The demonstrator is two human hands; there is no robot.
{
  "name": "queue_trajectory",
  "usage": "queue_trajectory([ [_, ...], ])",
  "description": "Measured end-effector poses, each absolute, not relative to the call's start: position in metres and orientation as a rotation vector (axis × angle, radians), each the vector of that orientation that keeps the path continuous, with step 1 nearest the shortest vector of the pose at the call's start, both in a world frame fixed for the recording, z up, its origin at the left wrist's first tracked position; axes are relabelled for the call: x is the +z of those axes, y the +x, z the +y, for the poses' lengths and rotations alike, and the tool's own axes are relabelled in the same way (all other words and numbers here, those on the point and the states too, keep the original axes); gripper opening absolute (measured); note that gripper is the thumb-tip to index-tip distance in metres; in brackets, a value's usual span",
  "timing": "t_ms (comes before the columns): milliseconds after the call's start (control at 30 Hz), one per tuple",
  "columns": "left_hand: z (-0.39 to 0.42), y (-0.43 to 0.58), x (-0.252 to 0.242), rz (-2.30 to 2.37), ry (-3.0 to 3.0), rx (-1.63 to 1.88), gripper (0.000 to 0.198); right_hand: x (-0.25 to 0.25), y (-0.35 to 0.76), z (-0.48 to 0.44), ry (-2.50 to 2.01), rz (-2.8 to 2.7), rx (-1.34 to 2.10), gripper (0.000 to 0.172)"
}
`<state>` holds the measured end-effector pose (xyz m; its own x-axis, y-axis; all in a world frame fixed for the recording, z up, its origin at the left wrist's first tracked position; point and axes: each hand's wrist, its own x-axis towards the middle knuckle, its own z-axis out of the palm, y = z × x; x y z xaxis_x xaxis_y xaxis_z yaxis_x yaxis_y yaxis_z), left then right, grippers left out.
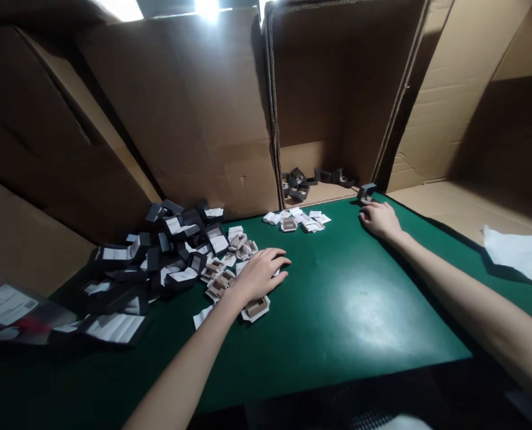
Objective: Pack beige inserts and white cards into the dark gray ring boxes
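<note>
My left hand [260, 273] is palm down over a group of small white and tan card trays [256, 308], its fingers apart. Part of a white card piece shows between its thumb and fingers, but no grip is visible. At the far edge of the green tabletop, my right hand [381, 220] has its fingers bent against a small black box [366, 192] that stands open. The fingertips are partly hidden. To the left of my left hand lies a heap of open black boxes with white linings [176, 239].
An upright cardboard carton [338, 71] opens toward me at the back, with several black boxes [298, 182] on its floor. Small white card pieces [297, 218] lie before it. A clear labelled bag [10, 307] is at far left, white paper [519, 254] at right.
</note>
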<state>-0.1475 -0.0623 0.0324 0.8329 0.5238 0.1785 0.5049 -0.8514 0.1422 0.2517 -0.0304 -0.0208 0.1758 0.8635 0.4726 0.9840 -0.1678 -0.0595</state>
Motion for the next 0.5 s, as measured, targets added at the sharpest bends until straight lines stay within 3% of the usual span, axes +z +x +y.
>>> queue_trajectory([
  [500,-0.063,-0.148,0.03,0.814,2.953,0.389,0.026,0.017,0.054,-0.103,-1.615,-2.382,-0.348,0.029],
])
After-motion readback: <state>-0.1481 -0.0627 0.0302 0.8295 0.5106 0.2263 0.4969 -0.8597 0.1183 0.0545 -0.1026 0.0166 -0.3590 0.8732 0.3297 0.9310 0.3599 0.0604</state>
